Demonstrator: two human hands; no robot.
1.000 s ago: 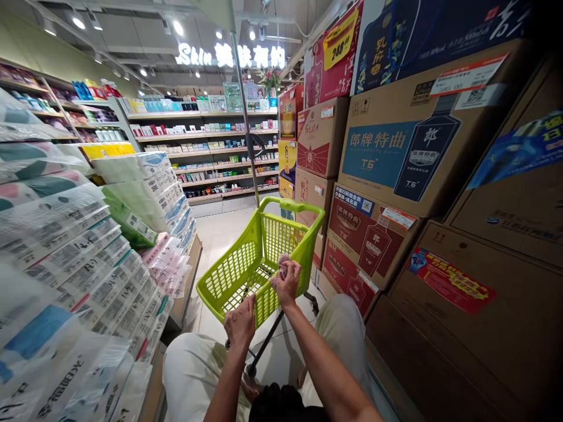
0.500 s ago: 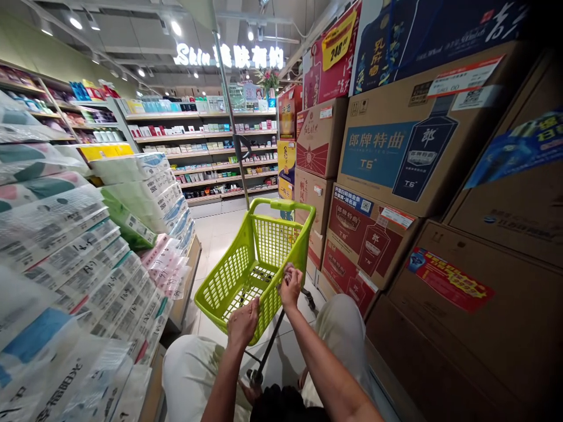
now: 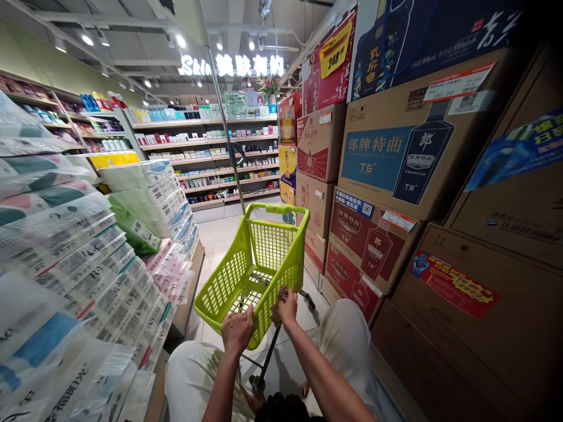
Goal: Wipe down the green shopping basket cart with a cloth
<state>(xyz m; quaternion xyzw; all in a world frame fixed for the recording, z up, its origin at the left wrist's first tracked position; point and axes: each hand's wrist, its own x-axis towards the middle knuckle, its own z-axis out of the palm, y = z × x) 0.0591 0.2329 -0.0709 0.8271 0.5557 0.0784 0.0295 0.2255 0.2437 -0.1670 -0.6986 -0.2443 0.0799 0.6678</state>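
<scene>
A lime-green shopping cart (image 3: 210,291) with a slotted plastic basket stands in front of my knees, and no goods show inside it. My left hand (image 3: 237,329) is closed over the basket's near rim, thumb toward the inside. On the basket's near right side, my right hand (image 3: 288,308) pinches a crumpled brownish cloth (image 3: 278,300) against or close to the slotted wall. Part of the cloth is hidden by my fingers. Below the basket, the dark frame and a wheel (image 3: 257,384) show between my legs.
Stacked plastic-wrapped paper packs (image 3: 88,252) line the left side. Tall piles of cardboard cartons (image 3: 382,152) rise close on the right. A slanting metal pole (image 3: 224,117) stands beyond the cart, with shelves of small goods (image 3: 211,155) at the back. Pale floor tiles (image 3: 215,228) run between.
My right hand has slid down the basket's side with the cloth, which now hangs lower. My left hand stays on the rim. The view has shifted slightly.
</scene>
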